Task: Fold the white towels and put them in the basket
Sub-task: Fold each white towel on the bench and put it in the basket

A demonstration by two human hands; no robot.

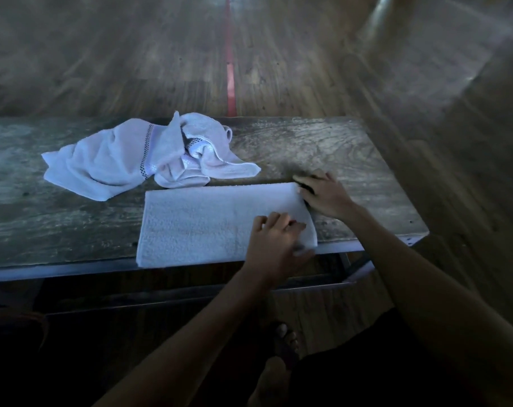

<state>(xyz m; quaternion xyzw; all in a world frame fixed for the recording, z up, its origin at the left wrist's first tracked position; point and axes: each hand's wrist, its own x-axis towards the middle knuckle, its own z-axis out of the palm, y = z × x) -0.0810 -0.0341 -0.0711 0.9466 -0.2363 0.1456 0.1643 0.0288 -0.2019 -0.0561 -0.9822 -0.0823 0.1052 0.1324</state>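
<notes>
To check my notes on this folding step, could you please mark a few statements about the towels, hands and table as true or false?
1. The left hand and the right hand are both at the right end of the flat towel. True.
2. The crumpled towels lie farther back and to the left of the flat towel. True.
3. The flat towel lies along the far edge of the table. False: it lies along the near edge.
4. A basket stands on the table. False: no basket is in view.
5. The left hand holds the crumpled towels. False: it holds the flat towel's near right corner.
</notes>
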